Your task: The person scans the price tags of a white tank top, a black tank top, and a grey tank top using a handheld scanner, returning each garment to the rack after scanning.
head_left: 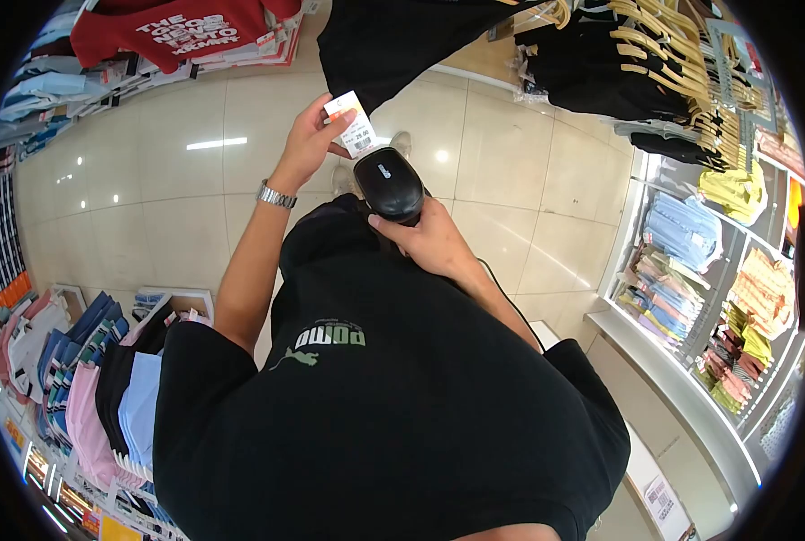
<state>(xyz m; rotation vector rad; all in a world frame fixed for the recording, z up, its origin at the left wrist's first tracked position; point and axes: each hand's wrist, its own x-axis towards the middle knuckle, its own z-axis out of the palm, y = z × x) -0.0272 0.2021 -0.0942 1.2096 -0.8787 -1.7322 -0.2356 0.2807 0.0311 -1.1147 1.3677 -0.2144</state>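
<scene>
My left hand (314,140), with a metal watch at the wrist, pinches a white and orange price tag (359,142) that bears a barcode and a printed price. Just beyond the tag hangs a black garment (375,50), its lower corner close to the tag's edge. In my right hand (431,236) is a black barcode scanner (390,187), gripped by its handle. The scanner's head is right below the tag's barcode end, a small gap apart. A dark cable runs back along my right forearm.
Black clothes on wooden hangers (664,54) hang at the upper right. Shelves of folded shirts (682,230) line the right side. At the lower left stand racks of clothes (91,397). A red shirt (182,32) tops a pile at the upper left, above the tiled floor (173,162).
</scene>
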